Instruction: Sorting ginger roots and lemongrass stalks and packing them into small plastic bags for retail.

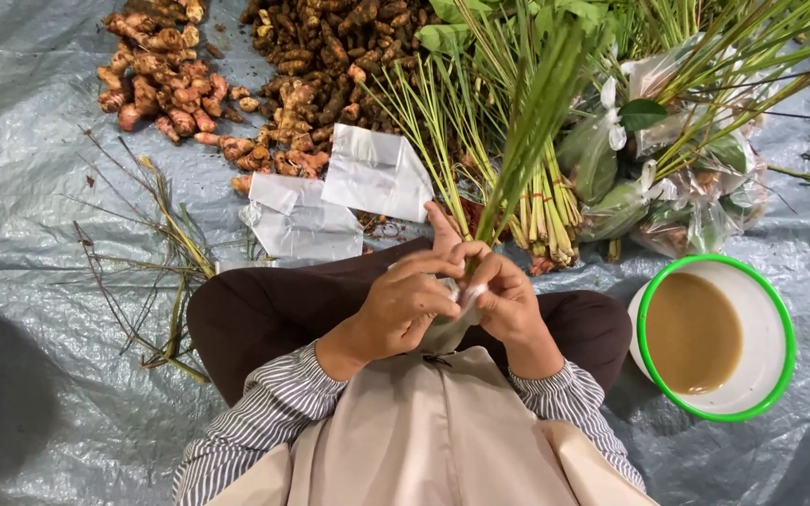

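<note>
Head view, looking down at a seated person. Both hands meet above the lap, in front of the chest. The left hand and the right hand are closed together around the base of a bundle of lemongrass stalks, with a small piece of pale plastic pinched between the fingers at the same spot. The bundle's long axis runs from the hands up and away from the body, leaning slightly to the person's right, so the cut ends lie within the fingers and the green blades fan out far from them. Both hands sit level at the base; neither is clearly nearer. The left index finger points up along the stalks.

On the grey tarpaulin ahead lie further lemongrass bundles, just beyond the hands, two flat plastic bags, a heap of pinkish rhizomes and a heap of brown-orange rhizomes. Filled clear bags of herbs lie to the right, near a white bowl with a green rim holding brownish liquid. Discarded dry stems lie to the left.
</note>
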